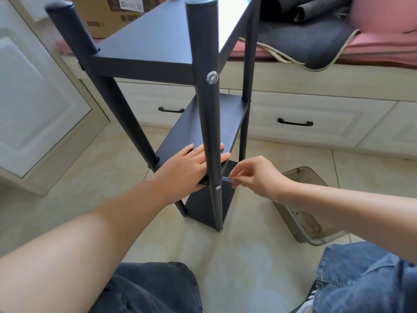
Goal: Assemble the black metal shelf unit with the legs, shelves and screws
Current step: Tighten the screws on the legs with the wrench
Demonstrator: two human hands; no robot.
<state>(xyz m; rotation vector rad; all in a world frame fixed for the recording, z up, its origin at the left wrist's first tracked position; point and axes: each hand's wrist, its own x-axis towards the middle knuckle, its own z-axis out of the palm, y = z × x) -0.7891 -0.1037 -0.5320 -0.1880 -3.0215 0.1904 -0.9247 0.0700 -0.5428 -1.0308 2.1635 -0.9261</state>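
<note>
Stood upright on the pale tiled floor [237, 256]: tall black metal shelf unit [212, 123], nearly whole. Top black shelf board [158, 44] already fixed, silver screw with washer [212, 77] seated in the near round black leg [208, 109]. Middle black shelf board [203, 129] steadied by the left hand [191, 164], fingers flat and straight on top, thumb underneath the front edge. Right hand [252, 175] loosely curled, fingertips pinched at the board's front right corner; whether around a screw, impossible to tell. Small screw [217, 187] seen lower on the same leg, bottom shelf board [207, 204] in place. Probably left: tightening this middle shelf's fastenings. Lay beside it on the floor: smoky clear plastic bin [316, 222].
</note>
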